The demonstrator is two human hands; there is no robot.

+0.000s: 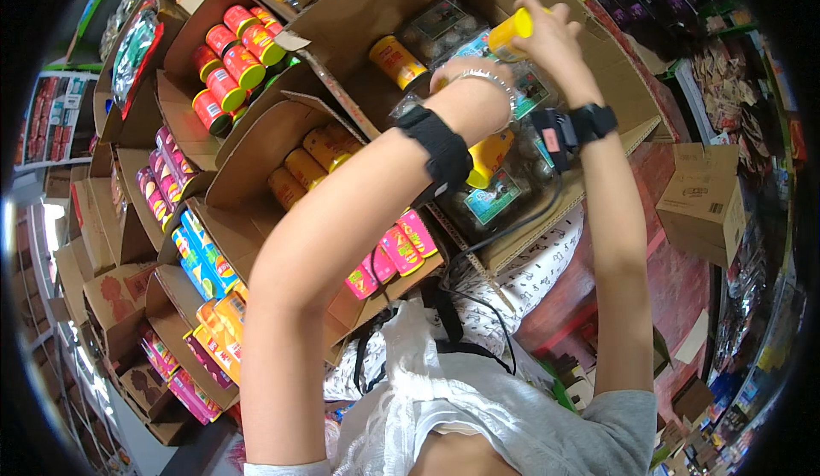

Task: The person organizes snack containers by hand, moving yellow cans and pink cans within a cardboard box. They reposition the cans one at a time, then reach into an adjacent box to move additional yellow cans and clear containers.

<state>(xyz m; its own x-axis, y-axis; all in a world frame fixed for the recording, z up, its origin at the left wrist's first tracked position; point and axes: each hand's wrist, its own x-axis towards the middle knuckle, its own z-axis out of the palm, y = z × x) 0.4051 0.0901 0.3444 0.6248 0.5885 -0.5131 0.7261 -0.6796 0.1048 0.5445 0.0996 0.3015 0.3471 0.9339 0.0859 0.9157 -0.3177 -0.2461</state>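
Note:
My right hand (556,35) grips a small yellow canister (510,32) over a large open cardboard box (359,21). To its left, my left hand (475,73) reaches into the same box, with a beaded bracelet on the wrist. Its fingers are mostly hidden, so I cannot tell whether they hold anything. An orange-yellow canister (398,62) lies in the box beyond my left hand. Another yellow canister (492,157) rests near my left wrist, on clear plastic packs (493,197) of dark round items with green labels.
Smaller cardboard boxes on the left hold red canisters (243,66), orange canisters (304,165), pink canisters (400,245) and blue canisters (204,255). A black cable runs from my right wrist strap across the box edge. A closed carton (699,200) stands on the red floor (672,277).

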